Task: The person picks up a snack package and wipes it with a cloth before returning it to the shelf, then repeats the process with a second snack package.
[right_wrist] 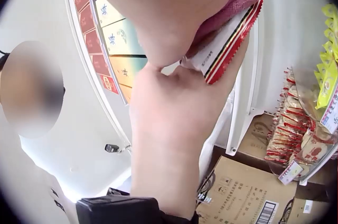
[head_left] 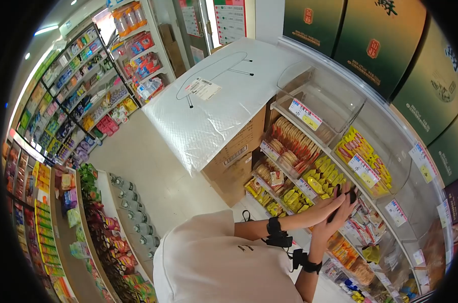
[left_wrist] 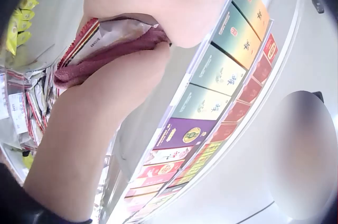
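In the head view, the left hand [head_left: 327,206] and right hand [head_left: 341,211] meet in front of the shelves, their visible fingers mostly straight. The left wrist view shows a red-edged packet [left_wrist: 117,32] and a maroon cloth [left_wrist: 105,60] between the palms, the left hand [left_wrist: 153,2] above and the right hand [left_wrist: 113,84] below. From the right wrist, the same packet [right_wrist: 232,49] and cloth [right_wrist: 237,2] stick out between the right hand [right_wrist: 169,18] and the left hand [right_wrist: 169,102]. The fingertips are hidden in both wrist views.
Shelves hold yellow packets [head_left: 322,177] and red-edged wrapped snacks [head_left: 294,144]. A silver-topped carton [head_left: 224,156] stands beside them. Large green boxes [head_left: 373,40] line the top shelf. Bottles [head_left: 138,217] and snack racks [head_left: 105,222] stand on the left, across the floor [head_left: 163,166].
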`<state>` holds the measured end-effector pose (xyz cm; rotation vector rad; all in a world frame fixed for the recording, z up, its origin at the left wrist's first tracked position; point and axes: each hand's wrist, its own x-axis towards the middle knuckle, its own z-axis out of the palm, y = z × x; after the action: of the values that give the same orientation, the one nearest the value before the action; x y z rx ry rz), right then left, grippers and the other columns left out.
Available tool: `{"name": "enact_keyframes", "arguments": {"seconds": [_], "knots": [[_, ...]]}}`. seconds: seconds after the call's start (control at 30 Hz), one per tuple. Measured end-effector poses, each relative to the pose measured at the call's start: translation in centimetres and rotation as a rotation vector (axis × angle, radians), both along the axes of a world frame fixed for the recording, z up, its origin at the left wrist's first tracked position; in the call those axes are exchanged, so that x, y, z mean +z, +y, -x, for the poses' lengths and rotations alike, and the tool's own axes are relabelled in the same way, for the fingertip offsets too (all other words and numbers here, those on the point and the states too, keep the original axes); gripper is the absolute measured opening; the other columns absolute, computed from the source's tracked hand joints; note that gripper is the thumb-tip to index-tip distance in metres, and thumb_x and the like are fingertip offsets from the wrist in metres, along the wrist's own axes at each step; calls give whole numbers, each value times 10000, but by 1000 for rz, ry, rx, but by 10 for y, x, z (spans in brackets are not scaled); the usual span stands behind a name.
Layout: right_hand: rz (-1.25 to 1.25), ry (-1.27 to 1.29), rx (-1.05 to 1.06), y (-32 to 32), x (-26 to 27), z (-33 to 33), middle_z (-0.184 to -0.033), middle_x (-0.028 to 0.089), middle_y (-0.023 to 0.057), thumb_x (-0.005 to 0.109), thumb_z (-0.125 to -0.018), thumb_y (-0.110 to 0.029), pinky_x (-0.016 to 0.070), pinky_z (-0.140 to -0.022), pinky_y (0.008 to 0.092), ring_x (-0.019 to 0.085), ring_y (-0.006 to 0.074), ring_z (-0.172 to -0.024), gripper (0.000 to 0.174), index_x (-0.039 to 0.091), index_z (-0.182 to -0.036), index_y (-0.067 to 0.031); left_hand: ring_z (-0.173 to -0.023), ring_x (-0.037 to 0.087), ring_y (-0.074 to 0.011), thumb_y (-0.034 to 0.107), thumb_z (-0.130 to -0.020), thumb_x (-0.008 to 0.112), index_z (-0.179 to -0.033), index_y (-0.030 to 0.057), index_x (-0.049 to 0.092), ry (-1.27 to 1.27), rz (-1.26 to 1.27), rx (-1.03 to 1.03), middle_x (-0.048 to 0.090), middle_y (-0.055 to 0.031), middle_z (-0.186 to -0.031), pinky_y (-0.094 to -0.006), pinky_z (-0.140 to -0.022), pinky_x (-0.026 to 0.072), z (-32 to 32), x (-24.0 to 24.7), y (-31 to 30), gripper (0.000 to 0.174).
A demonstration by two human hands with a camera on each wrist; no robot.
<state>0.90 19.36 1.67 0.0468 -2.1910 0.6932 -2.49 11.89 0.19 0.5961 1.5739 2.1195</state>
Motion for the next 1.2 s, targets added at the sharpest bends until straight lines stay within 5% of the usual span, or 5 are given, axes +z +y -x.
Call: {"name": "enact_keyframes", "arguments": {"seconds": [0.17,0.3,0.47,0.93,1.2], "knots": [[-123,-61,123,15,10,4,-1406,555,209,427,-1009,-215,275,-1159,545,428,434,-1381,440,568,-1339,40,-1191,559,-238,660,-1022,336,-1458,-19,445,27,-55,39,583,-173,-1318,-351,-982,446,9,-2,-1,814],[647,33,266,4,13,21,-1387,540,275,447,-995,-211,300,-1146,554,431,450,-1377,446,565,-1329,59,-1135,523,-124,580,-1053,373,-1403,12,460,39,45,-85,581,-81,-1257,-258,-924,443,7,20,-16,673],[-173,-30,257,-21,3,-3,-1420,512,271,473,-963,-237,240,-1181,561,385,462,-1406,402,621,-1185,63,-1166,536,-108,508,-1070,396,-1391,75,508,-295,-292,52,584,-36,-1290,-261,-987,434,20,1,-32,550],[-271,-27,198,-5,19,-17,-1352,622,128,610,-884,-205,283,-1159,547,502,366,-1342,270,673,-1049,-1,-1166,625,-212,539,-1049,416,-1307,40,589,-566,-709,-279,664,-122,-1236,-353,-1030,476,15,53,-44,588],[1171,-149,2,20,2,-30,-1225,626,162,491,-1064,-205,455,-979,313,590,237,-1076,394,535,-1344,69,-921,651,-84,153,-940,729,-1210,-8,626,-302,-337,142,680,-39,-1083,-252,-775,536,2,38,-20,331]]}}
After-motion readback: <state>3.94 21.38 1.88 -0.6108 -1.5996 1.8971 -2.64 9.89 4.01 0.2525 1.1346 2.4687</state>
